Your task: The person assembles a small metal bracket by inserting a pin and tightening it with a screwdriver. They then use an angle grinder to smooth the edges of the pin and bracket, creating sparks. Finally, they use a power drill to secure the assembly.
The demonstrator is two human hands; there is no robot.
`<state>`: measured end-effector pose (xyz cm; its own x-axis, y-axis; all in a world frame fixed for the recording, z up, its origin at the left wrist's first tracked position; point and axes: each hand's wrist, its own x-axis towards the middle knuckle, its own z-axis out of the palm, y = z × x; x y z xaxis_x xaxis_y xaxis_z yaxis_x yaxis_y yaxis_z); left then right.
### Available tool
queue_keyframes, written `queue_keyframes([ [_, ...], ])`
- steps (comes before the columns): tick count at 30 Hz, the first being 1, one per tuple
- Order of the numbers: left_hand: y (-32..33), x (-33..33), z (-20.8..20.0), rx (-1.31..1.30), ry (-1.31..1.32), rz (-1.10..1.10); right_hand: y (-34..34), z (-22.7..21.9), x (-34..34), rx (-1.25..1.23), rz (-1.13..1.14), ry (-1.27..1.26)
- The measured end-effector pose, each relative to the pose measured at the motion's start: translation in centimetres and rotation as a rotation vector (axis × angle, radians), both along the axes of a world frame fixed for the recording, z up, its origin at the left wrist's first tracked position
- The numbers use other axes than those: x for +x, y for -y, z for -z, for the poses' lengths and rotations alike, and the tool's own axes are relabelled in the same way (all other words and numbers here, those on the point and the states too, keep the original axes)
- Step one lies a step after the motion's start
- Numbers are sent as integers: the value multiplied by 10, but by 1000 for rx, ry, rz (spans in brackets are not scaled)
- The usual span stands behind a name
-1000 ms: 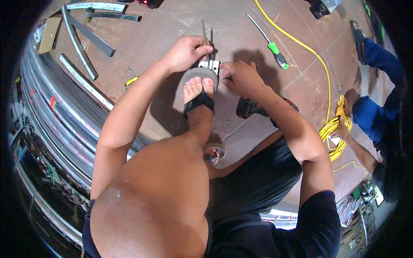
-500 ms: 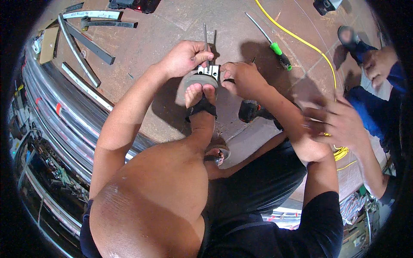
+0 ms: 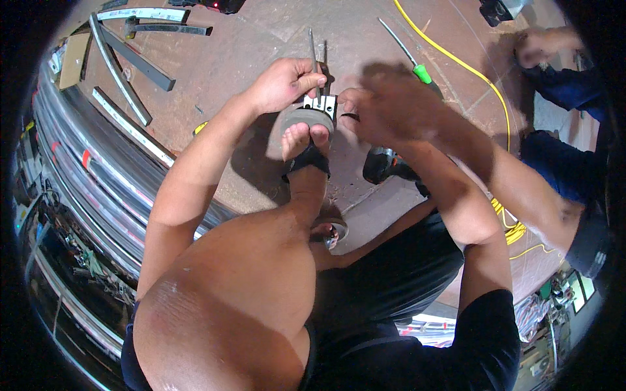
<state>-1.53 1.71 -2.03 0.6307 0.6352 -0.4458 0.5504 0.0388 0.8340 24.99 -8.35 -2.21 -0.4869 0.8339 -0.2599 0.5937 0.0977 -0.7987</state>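
A small silvery metal bracket (image 3: 321,103) with two thin rods sticking up rests on the toe of my grey sandal (image 3: 305,121), with my foot under a black strap. My left hand (image 3: 285,81) is closed around the bracket's left side and one rod. My right hand (image 3: 350,103) touches the bracket's right side. Only its fingertips show, because a co-worker's blurred hand (image 3: 401,104) reaches in from the right and covers it. Whether my right hand holds anything is hidden.
A green-handled screwdriver (image 3: 417,68) and a yellow cable (image 3: 469,72) lie on the brown floor beyond the hands. A black tool (image 3: 385,166) sits right of my foot. Metal strips (image 3: 124,85) lie at upper left, above shiny curved metal bars (image 3: 85,189). The co-worker's blue-trousered legs (image 3: 554,163) are at right.
The co-worker's hand has moved left from beside my right forearm to over my right hand. My left hand stays on the bracket.
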Motion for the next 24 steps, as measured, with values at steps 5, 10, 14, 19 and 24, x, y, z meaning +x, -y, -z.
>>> queue_keyframes([
  [5, 1, 2, 0, -43, -14, -21, 9, 19, -3, -93, 72, 86],
  [10, -1, 5, -3, -51, -35, 11, 8, 13, 0, -71, 69, 96],
  [14, -5, 7, -11, -2, -56, 69, 8, 17, -3, -26, 47, 76],
  [19, -4, 12, -17, 16, -42, 92, 10, 23, 3, 80, 30, 71],
  [24, -5, 15, -17, -39, -39, 18, 8, 12, 1, -1, 21, 151],
])
